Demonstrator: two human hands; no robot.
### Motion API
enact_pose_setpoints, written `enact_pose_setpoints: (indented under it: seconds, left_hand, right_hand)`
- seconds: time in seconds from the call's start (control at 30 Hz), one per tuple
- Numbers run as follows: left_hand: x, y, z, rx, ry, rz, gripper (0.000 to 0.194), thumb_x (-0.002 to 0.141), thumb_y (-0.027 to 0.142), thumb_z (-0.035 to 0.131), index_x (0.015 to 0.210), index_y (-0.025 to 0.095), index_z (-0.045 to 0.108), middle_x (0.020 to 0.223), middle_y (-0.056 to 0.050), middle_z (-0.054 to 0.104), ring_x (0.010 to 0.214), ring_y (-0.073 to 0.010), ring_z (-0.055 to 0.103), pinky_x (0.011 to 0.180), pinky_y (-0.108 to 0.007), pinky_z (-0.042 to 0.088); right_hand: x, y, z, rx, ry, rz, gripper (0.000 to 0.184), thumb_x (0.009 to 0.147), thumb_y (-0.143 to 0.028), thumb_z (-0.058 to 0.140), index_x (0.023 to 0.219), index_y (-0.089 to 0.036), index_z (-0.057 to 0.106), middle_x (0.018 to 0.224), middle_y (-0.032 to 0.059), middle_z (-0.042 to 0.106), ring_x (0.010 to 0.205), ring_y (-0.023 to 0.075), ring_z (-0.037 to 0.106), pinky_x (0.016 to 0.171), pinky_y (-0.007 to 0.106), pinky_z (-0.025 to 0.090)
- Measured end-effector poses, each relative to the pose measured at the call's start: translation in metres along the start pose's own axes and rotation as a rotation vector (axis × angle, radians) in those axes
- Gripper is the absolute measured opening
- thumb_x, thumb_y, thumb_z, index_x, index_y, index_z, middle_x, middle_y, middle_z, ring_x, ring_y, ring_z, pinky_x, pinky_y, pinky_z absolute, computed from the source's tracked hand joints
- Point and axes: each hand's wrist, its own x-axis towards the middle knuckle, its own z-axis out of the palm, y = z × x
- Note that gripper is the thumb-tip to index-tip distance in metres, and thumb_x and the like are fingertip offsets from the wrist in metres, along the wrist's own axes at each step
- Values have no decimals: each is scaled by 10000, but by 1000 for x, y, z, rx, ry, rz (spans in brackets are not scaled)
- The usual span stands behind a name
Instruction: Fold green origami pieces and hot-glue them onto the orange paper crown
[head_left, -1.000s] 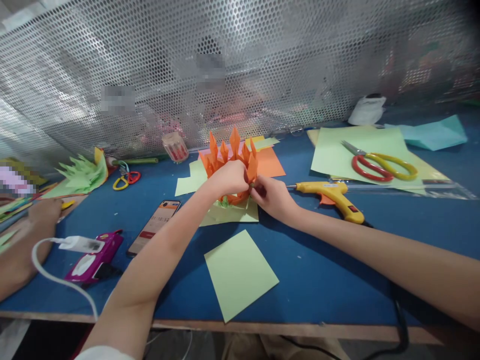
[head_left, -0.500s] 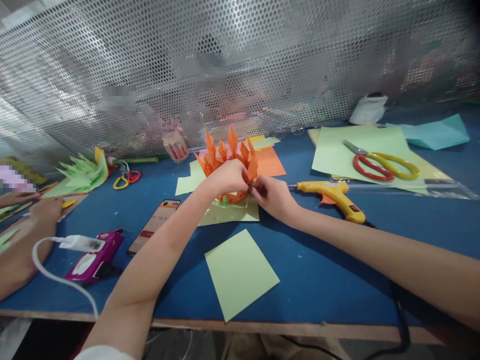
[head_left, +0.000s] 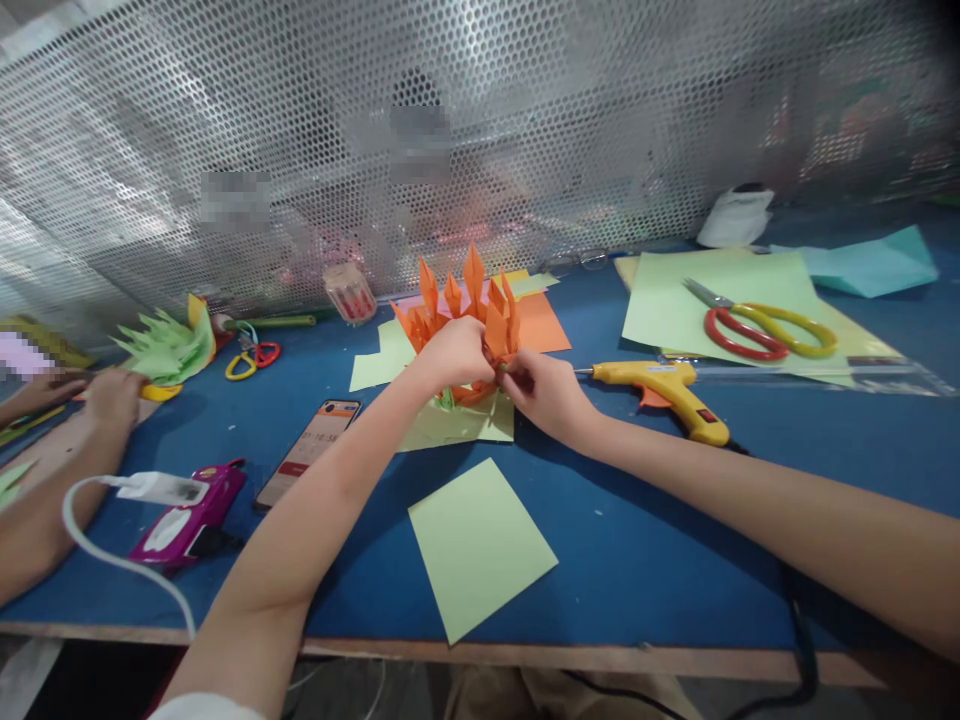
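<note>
An orange folded paper piece (head_left: 471, 300) with several pointed tips stands on a pale green sheet (head_left: 457, 425) in the middle of the blue table (head_left: 660, 540). My left hand (head_left: 454, 355) is closed round its left side. My right hand (head_left: 546, 392) pinches its lower right edge with fingers pressed together. Both hands meet at the base of the orange piece, which hides its lower part.
A yellow glue gun (head_left: 664, 392) lies right of my hands; red-and-yellow scissors (head_left: 765, 330) rest on green paper beyond it. A loose green sheet (head_left: 480, 545), a phone (head_left: 307, 452) and a magenta device (head_left: 187, 515) lie nearer. Another person's arms (head_left: 45, 470) work at the left. A perforated metal screen (head_left: 480, 140) closes the back.
The orange paper piece has tilted slightly rightward and upward in my hands. The other person's hand at the left has moved toward the green spiky paper piece.
</note>
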Motion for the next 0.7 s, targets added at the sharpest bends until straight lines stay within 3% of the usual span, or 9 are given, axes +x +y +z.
enact_pose_setpoints:
  seconds: [0.27,0.5,0.7]
  left_hand:
    - [3,-9,-9,0,-100,62,200,558,102,633,754,144,631,754,-28,657,724,-189,619,622,-269,463]
    - [2,-7,-11,-2,-69,39,231,570,107,666,799,129,651,775,-43,669,766,-205,631,654,-280,472]
    - [3,-8,-11,-105,-113,29,268,626,38,613,877,122,655,904,-70,709,831,-168,664,730,-252,511]
  right_hand:
    - [-1,-2,-2,35,-7,-19,338,912,-360,550,1195,-176,557,1199,87,582,1002,196,598,839,413,522]
    - [0,-1,-1,65,14,14,333,912,-360,552,1185,-169,561,1172,83,593,976,189,606,819,401,528]
    - [-2,-2,-1,85,26,-5,319,914,-361,549,1166,-166,568,1138,77,605,938,176,613,792,382,536]
